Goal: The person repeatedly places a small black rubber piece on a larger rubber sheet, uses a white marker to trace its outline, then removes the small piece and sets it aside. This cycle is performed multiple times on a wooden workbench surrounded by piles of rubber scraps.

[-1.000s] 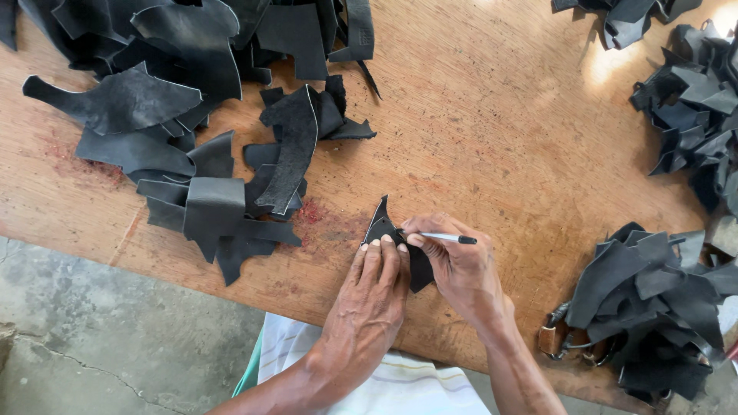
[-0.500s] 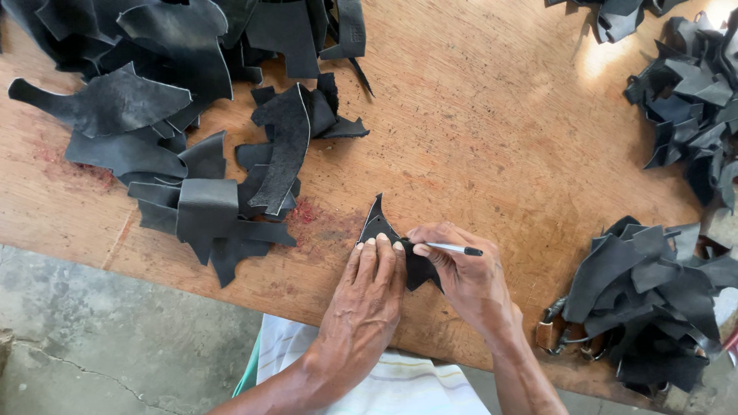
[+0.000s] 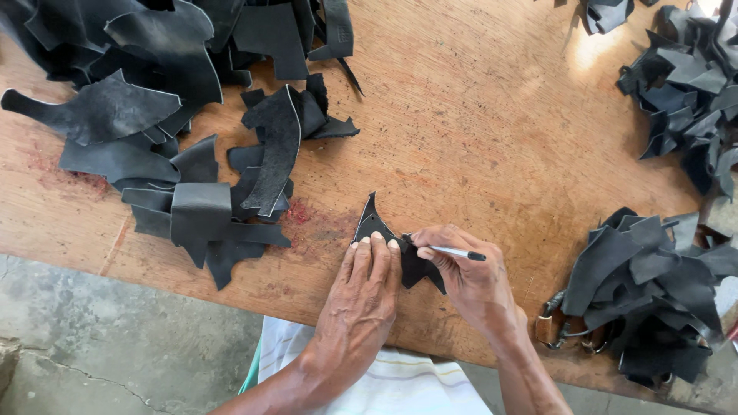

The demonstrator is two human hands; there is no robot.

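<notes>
The left hand (image 3: 361,296) is lying flat, fingers extended and unclenched, and is pressing a small black leather piece (image 3: 374,224) against the wooden table (image 3: 477,115). The piece is sitting near the table's front edge, with its pointed tip projecting away from the person and its lower part running under both hands. The right hand (image 3: 470,278) is grasping a slim pen (image 3: 457,252) between thumb and fingers. The pen is lying nearly level, its dark end pointing to the right; the working tip is hidden by the fingers, so contact with the leather cannot be confirmed.

Progress, as a judgement: one piece is being marked or traced, and the operation appears to be in its middle phase. No finished line is visible on the dark surface, so the completed share of this piece cannot be told.

Stock is lying in loose groups. A large pile of black leather offcuts (image 3: 154,100) is occupying the far left of the table, and a smaller cluster of strips (image 3: 223,215) is lying just left of the hands. A second heap (image 3: 653,300) is resting at the right front edge, and a third heap (image 3: 692,84) at the far right. Which group is processed and which is waiting cannot be determined.

Containers: none is in view. All leather is resting directly on the table. A brown strap with metal rings (image 3: 565,330) is protruding from beneath the right front heap.
</notes>
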